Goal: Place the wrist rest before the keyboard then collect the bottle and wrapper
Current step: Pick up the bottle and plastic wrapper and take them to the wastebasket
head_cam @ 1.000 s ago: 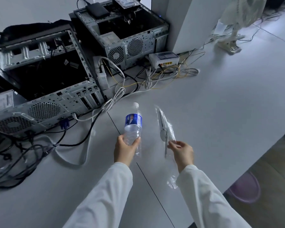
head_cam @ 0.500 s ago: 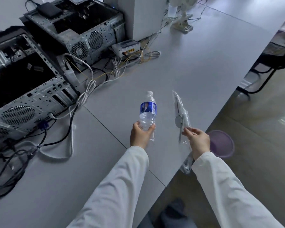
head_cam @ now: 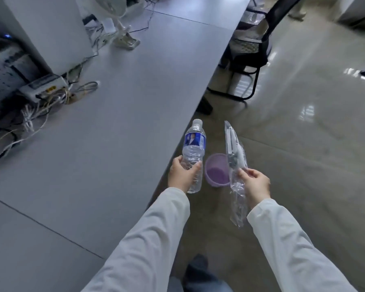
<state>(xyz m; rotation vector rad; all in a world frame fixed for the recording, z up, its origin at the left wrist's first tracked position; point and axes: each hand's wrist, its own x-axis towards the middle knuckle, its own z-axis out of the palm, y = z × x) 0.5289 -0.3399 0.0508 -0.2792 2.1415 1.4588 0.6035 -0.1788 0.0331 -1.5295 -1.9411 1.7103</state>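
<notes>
A clear plastic bottle (head_cam: 193, 148) with a blue label and white cap is held upright by its lower half in my left hand (head_cam: 182, 172), right at the table's edge. My right hand (head_cam: 254, 182) pinches a long clear plastic wrapper (head_cam: 234, 163) near its middle; the wrapper hangs out over the floor, with something pale and thin inside it. Between the two hands, down on the floor, stands a purple bin (head_cam: 216, 170). Neither wrist rest nor keyboard is in view.
The grey table (head_cam: 105, 144) fills the left half. A router (head_cam: 42, 87) with tangled cables and open computer cases sit at its far left, a white fan base (head_cam: 125, 40) at the back. A black chair (head_cam: 249, 53) stands on the shiny floor to the right.
The view has swung right and both hands moved with it, from over the table to its edge and the floor. The purple bin now lies between the hands. Both grips are unchanged.
</notes>
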